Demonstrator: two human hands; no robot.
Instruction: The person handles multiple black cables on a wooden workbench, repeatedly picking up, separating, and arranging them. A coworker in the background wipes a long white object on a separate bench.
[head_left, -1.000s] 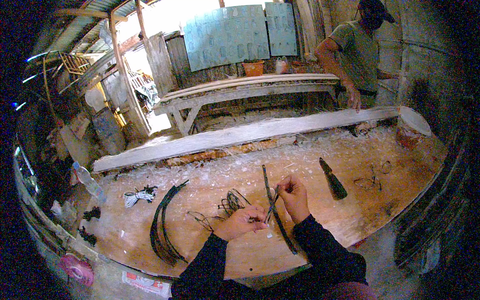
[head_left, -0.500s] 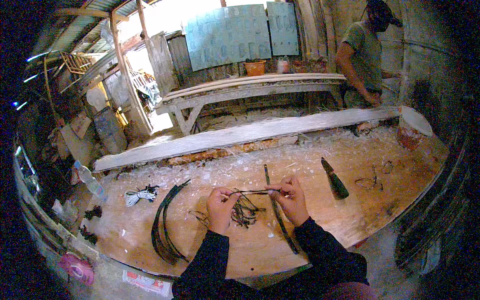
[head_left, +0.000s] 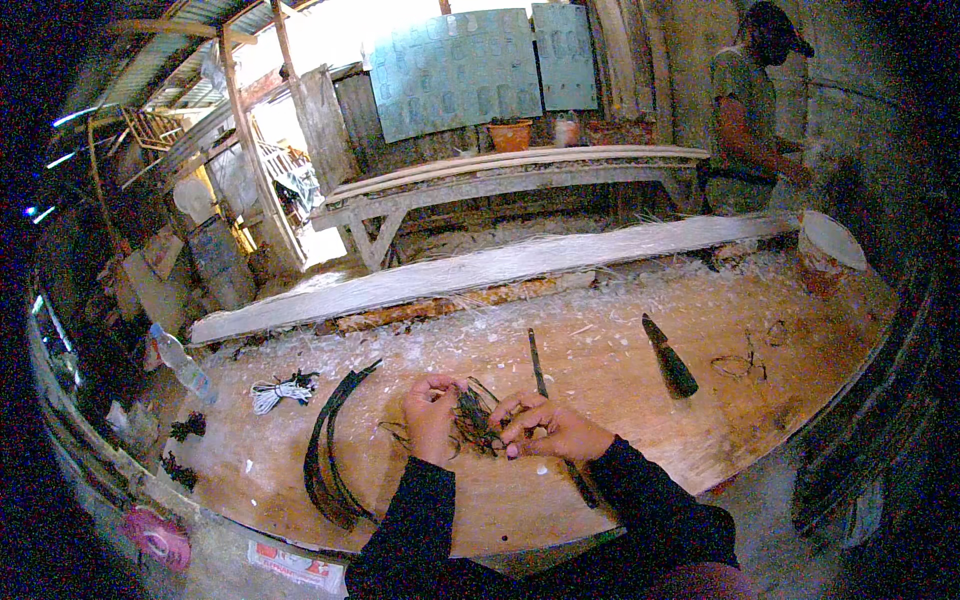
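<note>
A tangled bunch of thin dark strands (head_left: 474, 418) is between my two hands over the wooden tabletop (head_left: 420, 520). My left hand (head_left: 428, 412) pinches strands at the bunch's upper left. From the right, my right hand (head_left: 556, 432) has its fingers closed at the bunch's lower right edge; its exact grip is partly hidden. A long narrow dark strip (head_left: 536, 362) lies partly under my right hand. Left of my hands are curved black strips (head_left: 325, 455). To the right lies a dark pointed, blade-like piece (head_left: 670, 358).
A bundle of white and black cord (head_left: 285, 391), a plastic bottle (head_left: 182, 362) and dark clumps (head_left: 186, 426) lie to the left. Thin wire loops (head_left: 740, 366) and a whitish bucket (head_left: 830, 245) are right. A pale fibrous plank (head_left: 470, 268) spans the back. Beyond, a person (head_left: 745, 120) stands.
A strand that was stretched between my hands is now gathered at the bunch. My right hand has moved left and down; my left shifted slightly. The person behind has moved right.
</note>
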